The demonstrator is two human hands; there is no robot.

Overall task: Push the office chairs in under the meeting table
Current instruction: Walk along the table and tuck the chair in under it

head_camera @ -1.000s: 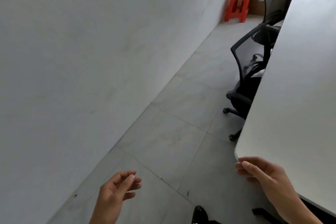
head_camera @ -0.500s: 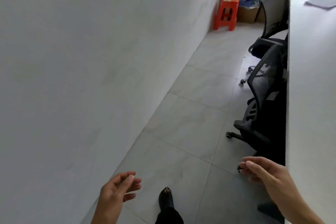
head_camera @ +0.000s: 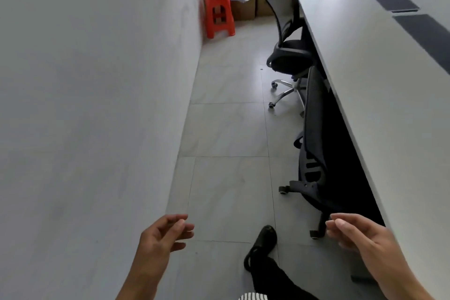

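- Beside the meeting table (head_camera: 389,105), head view: left hand (head_camera: 165,234) and right hand (head_camera: 355,234) both empty, fingers loosely curled, touching nothing.
- Near chair (head_camera: 314,129) sits tight against the table edge, but its base leg juts out just ahead of the shoe (head_camera: 265,236), so a trip looks possible.
- Far chair (head_camera: 289,56) stands angled, seat out from under the top. Pushed off-centre it would likely swivel, or its armrest could catch the edge.
- Wall (head_camera: 97,105) close on the left, so the aisle is narrow.
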